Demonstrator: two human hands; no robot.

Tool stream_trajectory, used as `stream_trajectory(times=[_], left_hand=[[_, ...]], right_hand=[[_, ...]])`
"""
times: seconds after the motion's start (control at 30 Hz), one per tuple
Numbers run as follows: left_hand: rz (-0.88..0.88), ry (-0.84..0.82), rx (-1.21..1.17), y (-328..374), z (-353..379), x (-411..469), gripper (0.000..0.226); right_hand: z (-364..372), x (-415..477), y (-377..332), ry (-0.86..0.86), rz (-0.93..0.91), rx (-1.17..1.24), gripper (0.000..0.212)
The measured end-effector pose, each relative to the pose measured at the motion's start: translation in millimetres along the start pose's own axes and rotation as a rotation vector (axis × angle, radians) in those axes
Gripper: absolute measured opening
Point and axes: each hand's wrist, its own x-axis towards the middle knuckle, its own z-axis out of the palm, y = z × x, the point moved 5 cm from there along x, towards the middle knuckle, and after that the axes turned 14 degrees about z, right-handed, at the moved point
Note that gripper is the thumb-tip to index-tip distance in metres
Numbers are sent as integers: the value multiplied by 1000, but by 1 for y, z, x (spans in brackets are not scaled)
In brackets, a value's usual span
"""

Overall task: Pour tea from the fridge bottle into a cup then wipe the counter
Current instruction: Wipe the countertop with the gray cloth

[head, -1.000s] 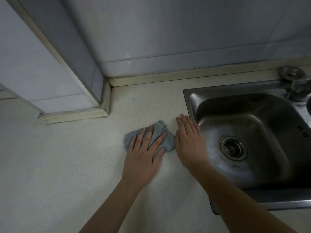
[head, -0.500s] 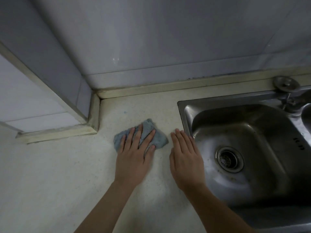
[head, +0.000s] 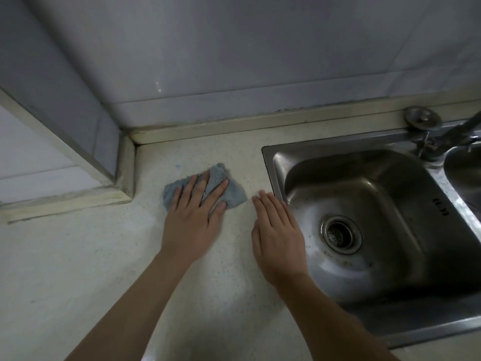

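We find the crumpled blue-grey cloth [head: 234, 195] on the pale speckled stone table [head: 78, 256], near its back corner, under the fingers of our left grip [head: 191, 225]. Our right grip [head: 278, 238] lies between the cloth and the square stainless-steel sink [head: 268, 162], apart from the cloth. The round metal drain [head: 341, 234] sits in the sink's floor; the metal tap [head: 442, 136] stands behind it.

A pale speckled counter [head: 78, 269] fills the lower left and centre of the frame. A crumpled grey-blue cloth [head: 235, 195] lies on it near the centre, and a steel sink [head: 338, 143] is set into it at right.
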Motion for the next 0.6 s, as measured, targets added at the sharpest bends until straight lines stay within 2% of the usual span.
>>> stream_trajectory(times=[0.17,0.4,0.5,0.6], left_hand=[[-111,25,-42,17,5,0,54],[202,-50,-14,23,1,-61,53],[177,-39,-25,-11,-11,-67,51],[64,3,34,-47,-17,-47,52]], right_hand=[[-1,0,0,-5,4,3,51],[-1,-2,1,1,-11,14,51],[-1,-2,1,6,0,15,52],[-1,0,0,4,2,4,53]])
